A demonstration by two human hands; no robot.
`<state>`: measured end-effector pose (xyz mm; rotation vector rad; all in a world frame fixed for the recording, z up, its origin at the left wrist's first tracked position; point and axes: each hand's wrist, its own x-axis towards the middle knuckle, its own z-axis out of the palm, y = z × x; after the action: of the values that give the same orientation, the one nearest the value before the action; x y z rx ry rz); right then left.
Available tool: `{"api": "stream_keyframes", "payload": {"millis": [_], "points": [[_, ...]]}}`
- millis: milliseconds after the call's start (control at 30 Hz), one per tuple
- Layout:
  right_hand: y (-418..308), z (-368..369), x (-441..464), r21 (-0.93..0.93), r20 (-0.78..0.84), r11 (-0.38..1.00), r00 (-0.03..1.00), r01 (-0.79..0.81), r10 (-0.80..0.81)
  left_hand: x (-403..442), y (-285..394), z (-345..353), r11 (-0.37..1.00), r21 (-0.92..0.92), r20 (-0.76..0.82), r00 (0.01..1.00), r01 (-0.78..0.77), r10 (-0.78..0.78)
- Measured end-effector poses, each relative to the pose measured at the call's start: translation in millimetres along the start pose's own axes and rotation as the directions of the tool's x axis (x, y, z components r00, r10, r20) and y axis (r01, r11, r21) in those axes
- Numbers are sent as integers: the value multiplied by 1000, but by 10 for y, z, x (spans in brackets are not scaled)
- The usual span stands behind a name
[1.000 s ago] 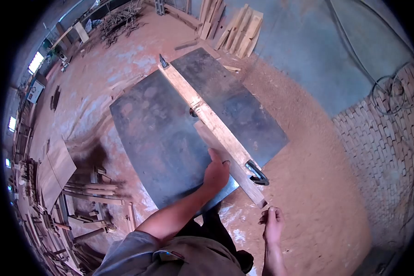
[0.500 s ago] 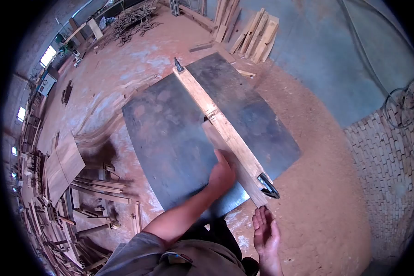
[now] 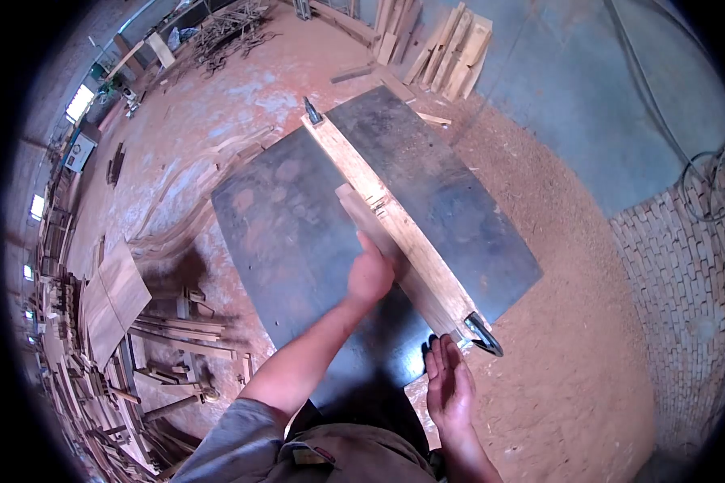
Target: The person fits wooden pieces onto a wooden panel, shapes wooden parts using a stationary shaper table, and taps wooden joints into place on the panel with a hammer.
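Observation:
A narrow wooden board (image 3: 415,286) lies on the dark metal tabletop (image 3: 278,233), along the left side of a longer, paler wooden bar (image 3: 411,233). My left hand (image 3: 370,274) is on the board's left side, index finger stretched along it and the other fingers bent and partly hidden. At the near end, my right hand (image 3: 449,382) has its palm turned up and fingers stretched out, the fingertips at the board's end. A black clamp (image 3: 483,336) sits on the bar's near end, and another clamp (image 3: 312,111) on its far end.
Wooden planks (image 3: 451,52) lean against the wall beyond the table. Sawdust (image 3: 564,322) covers the floor on the right. To the left are a flat wooden panel (image 3: 114,302) and stacked lumber (image 3: 177,338). A cable coil (image 3: 707,189) hangs at the right.
The board has slid away from me along the bar, and its far end now covers a dark opening seen beside the bar earlier. Both hands moved forward; my right hand came closer to the board's end.

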<state>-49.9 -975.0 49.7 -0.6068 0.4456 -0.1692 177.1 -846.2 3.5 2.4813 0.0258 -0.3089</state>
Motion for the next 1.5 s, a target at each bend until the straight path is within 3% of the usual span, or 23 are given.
{"api": "stream_keyframes", "payload": {"millis": [167,300,433,567,767,967,1067,1100,1200,1233,1300,1333,1400,1500], "points": [[192,295,310,18,-56,999,998,-38,39,369,-26,-311,985,-142,58,994,97,-89],[386,529,586,-1,-125,995,987,-101,100,580,97,-703,985,-105,90,988,135,-126],[621,725,938,28,-107,985,979,-170,172,1067,-199,-792,950,-280,72,990,137,-121],[886,1144,1352,-25,-48,983,982,-184,183,1566,-339,-1069,953,-258,53,987,161,-153],[1194,1443,1649,-53,-71,988,988,-144,140,1892,-396,-1348,945,-259,48,980,200,-194],[1425,1703,2000,-101,10,993,998,-58,59,2287,-623,-1520,935,-274,63,975,224,-215],[1575,1840,2362,-204,82,941,953,-270,291,2419,-668,-1388,968,139,-183,966,207,-180],[1792,1752,2411,-297,191,935,948,-192,255,2544,-818,-1220,950,243,-290,950,194,-120],[1710,1877,2031,-495,284,852,895,-170,343,2271,-449,-1742,944,-39,76,943,328,-324],[1613,1947,1833,-509,286,840,883,-189,372,2315,-598,-1835,941,-138,257,928,310,-268],[1249,1916,1496,-528,130,760,849,-379,513,2232,-937,-1863,727,-575,345,917,375,-201],[1093,1726,1345,-576,205,772,868,-267,453,2147,-1055,-1891,550,-741,368,918,385,-148],[711,1343,1014,-623,292,778,900,-77,323,1737,-1157,-2038,349,-834,421,902,427,-95],[123,830,659,-548,165,835,974,-37,152,854,-891,-2180,671,-708,191,975,220,-118]]}}
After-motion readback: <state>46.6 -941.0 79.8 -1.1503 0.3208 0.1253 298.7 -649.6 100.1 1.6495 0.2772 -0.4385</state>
